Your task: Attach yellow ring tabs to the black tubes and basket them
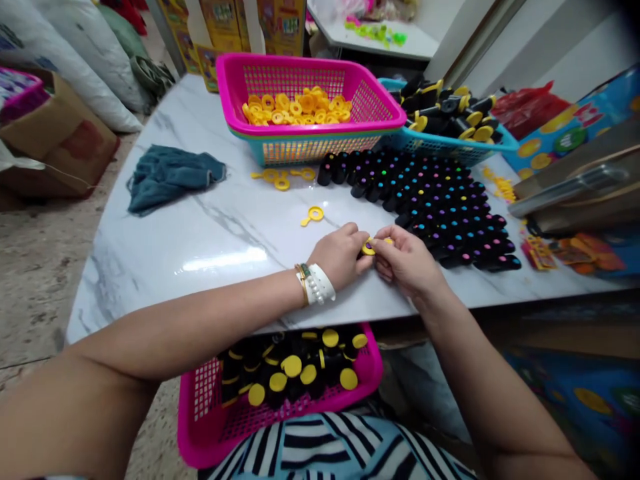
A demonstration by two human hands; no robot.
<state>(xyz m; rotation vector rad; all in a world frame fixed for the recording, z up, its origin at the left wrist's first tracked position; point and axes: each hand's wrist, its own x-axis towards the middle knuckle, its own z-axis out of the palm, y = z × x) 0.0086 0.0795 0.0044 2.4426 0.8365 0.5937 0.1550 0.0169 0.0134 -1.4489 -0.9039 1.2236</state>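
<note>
Between the fingertips of both hands, close to the table's front edge, is a small yellow ring piece (369,249) with a dark purplish spot in its middle. My left hand (337,253), with bracelets at the wrist, pinches it from the left. From the other side my right hand (407,260) grips it with thumb and fingers; a bit of yellow shows above its knuckles. Whatever lies under the ring is hidden by the fingers. A loose yellow ring with a handle (315,214) lies just beyond my left hand. Black cylinders (425,200) with coloured dots on top stand packed in rows to the right.
A pink basket (395,113) of yellow rings stands at the back, beside a blue basket (505,148) of black-and-yellow pieces. More rings (281,181) and a blue-green cloth (173,177) lie left. Another pink basket (187,427) of yellow-capped black pieces sits below the table edge.
</note>
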